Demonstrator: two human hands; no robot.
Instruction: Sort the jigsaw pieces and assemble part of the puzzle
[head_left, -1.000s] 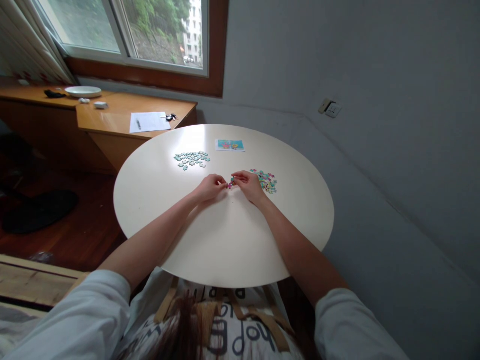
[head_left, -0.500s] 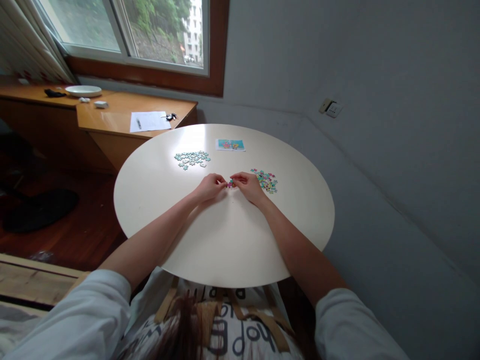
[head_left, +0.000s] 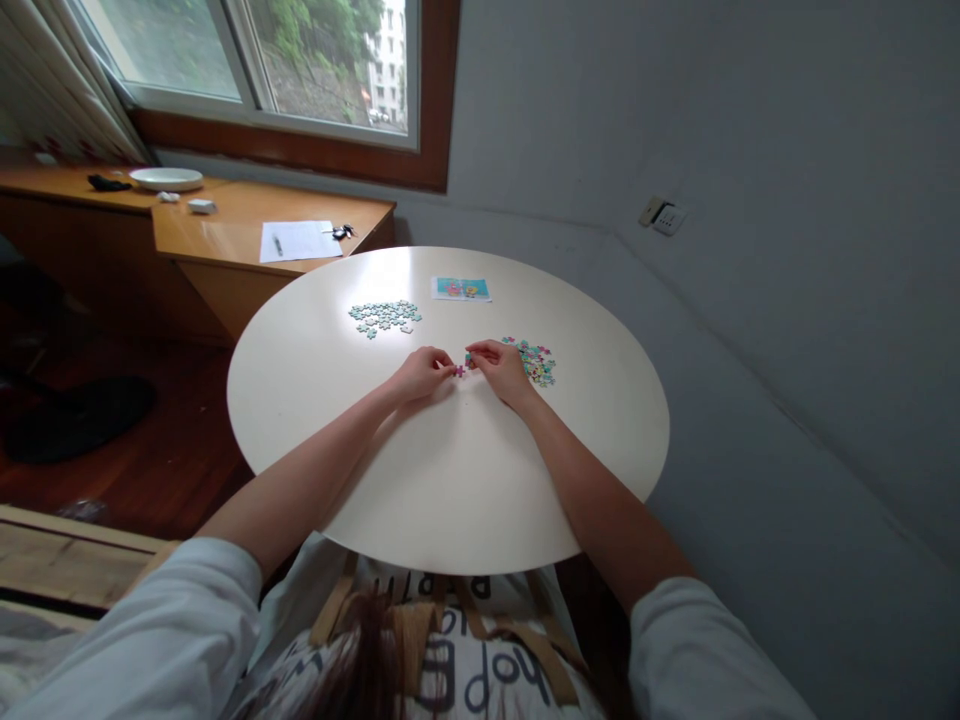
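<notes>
Over the middle of the white round table point(head_left: 450, 480), my left hand point(head_left: 424, 374) pinches a pink jigsaw piece point(head_left: 460, 371) between thumb and fingers. Just to its right, my right hand point(head_left: 499, 369) grips a small teal and multicoloured jigsaw piece point(head_left: 470, 361). A narrow gap separates the two pieces. Beside the right hand lies a pile of multicoloured jigsaw pieces point(head_left: 537, 362), partly covered by that hand. Farther off to the left, a spread of pale teal pieces point(head_left: 385, 316) rests on the tabletop. A small picture card point(head_left: 461, 289) lies near the far edge.
A wooden desk point(head_left: 232, 210) stands beyond the table at left, bearing a paper sheet point(head_left: 298, 242), keys point(head_left: 343, 232), a white plate point(head_left: 166, 179) and a small white box point(head_left: 202, 206). A grey wall with a socket point(head_left: 669, 219) rises at right.
My right hand has shifted slightly right with its piece, opening a gap from the pink piece, where the two were together before. The left hand stays almost still.
</notes>
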